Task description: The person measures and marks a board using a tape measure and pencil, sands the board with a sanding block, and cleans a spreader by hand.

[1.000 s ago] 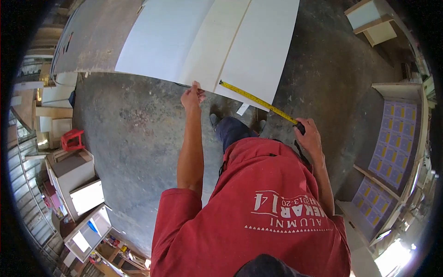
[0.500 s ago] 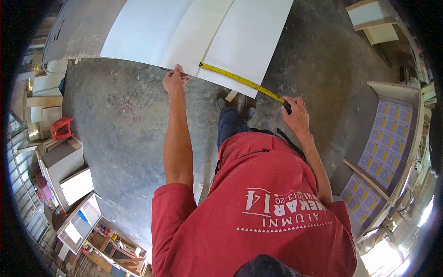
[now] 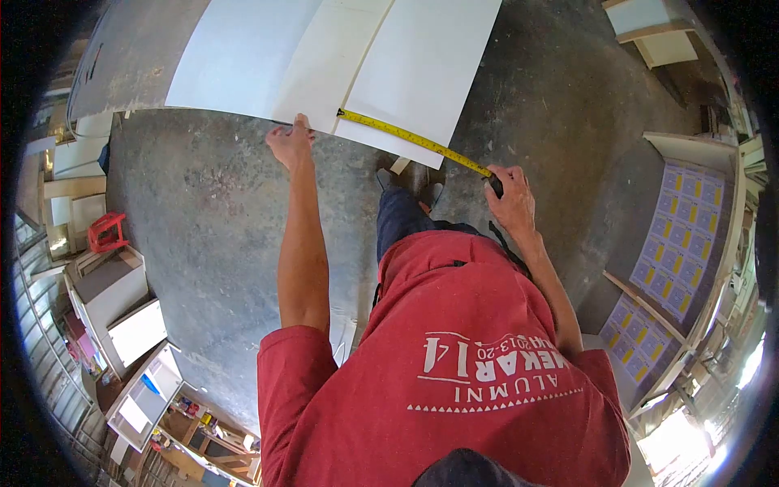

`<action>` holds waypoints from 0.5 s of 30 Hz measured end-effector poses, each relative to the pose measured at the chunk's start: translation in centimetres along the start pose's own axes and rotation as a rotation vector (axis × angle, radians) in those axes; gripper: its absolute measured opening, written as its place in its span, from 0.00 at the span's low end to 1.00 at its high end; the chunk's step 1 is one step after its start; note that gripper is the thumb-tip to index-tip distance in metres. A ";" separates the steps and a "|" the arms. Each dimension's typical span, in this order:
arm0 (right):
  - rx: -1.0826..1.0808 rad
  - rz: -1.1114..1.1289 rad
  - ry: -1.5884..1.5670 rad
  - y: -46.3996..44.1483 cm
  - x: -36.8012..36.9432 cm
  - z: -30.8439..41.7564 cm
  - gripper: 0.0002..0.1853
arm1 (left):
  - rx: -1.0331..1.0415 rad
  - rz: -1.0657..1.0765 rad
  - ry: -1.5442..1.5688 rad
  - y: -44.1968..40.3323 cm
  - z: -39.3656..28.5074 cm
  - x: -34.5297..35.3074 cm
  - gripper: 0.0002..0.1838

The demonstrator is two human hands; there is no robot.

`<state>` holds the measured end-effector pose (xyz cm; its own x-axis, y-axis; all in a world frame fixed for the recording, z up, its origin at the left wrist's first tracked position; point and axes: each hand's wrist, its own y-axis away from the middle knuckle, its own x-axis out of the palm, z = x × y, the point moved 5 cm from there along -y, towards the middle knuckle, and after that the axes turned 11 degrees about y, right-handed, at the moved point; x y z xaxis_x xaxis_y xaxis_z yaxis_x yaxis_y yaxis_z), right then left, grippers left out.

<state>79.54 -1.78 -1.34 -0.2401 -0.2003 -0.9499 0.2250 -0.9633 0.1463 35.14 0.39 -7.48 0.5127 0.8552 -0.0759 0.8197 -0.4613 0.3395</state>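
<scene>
- I look out over a grey concrete floor (image 3: 203, 268).
- Nine o'clock: a red stool (image 3: 105, 223).
- Between ten and eleven, the left hand (image 3: 290, 148) touches the near edge of the white panels (image 3: 243, 65); whether it grips, I cannot tell.
- Just past twelve, the tape measure (image 3: 406, 135) stretches its yellow blade across the rightmost panel (image 3: 430, 81).
- Near two, the right hand (image 3: 512, 199) grasps its dark case (image 3: 497, 186).
- Three o'clock: purple-and-yellow sheets (image 3: 682, 231).
</scene>
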 end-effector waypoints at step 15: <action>0.013 -0.052 -0.019 0.3 0.1 0.0 0.19 | 0.315 0.109 -0.120 -0.7 -0.7 0.0 0.37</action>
<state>79.58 -2.06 -1.43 -0.2691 -0.1532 -0.9509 0.1992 -0.9748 0.1007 34.34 0.88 -7.05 0.6123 0.7718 -0.1714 0.7876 -0.6144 0.0470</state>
